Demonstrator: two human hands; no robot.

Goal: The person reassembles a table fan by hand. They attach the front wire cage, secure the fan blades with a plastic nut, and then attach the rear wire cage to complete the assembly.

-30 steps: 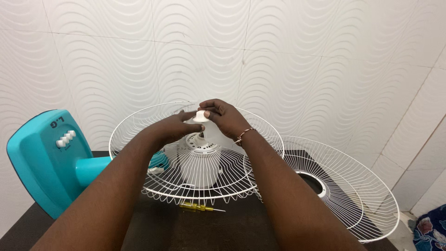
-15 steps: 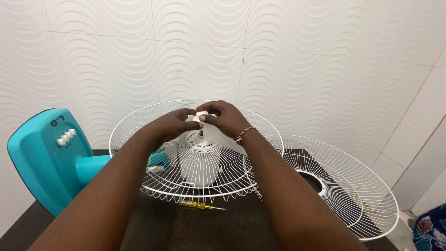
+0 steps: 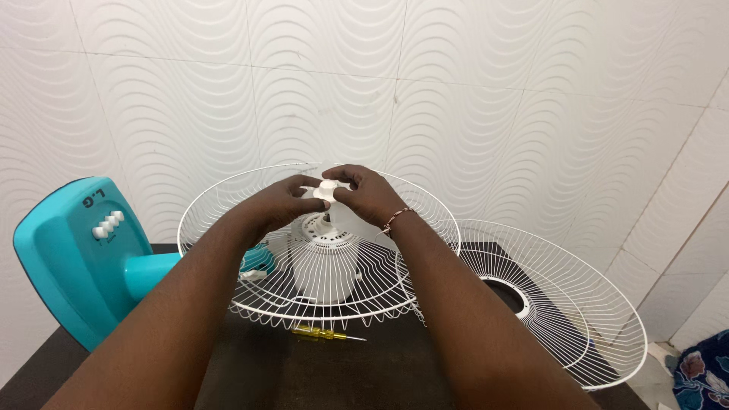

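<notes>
— Hands first: what do they hold?
— Left hand (image 3: 282, 202) and right hand (image 3: 370, 193) both pinch a small white knob (image 3: 326, 190) atop the motor hub (image 3: 326, 262), one steadying, one gripping.
— Around them?
— A white wire guard (image 3: 250, 304) rings the hub beneath; a yellow screwdriver (image 3: 323, 332) lies nearer, on the dark tabletop (image 3: 342, 380).

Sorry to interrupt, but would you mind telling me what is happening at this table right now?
A person is working on a dismantled fan lying on a dark table. Both the left hand and right hand pinch a small white knob above the motor housing, inside the rear wire guard. The other guard lies to the right, a yellow screwdriver in front, and the teal base on the left.
</notes>
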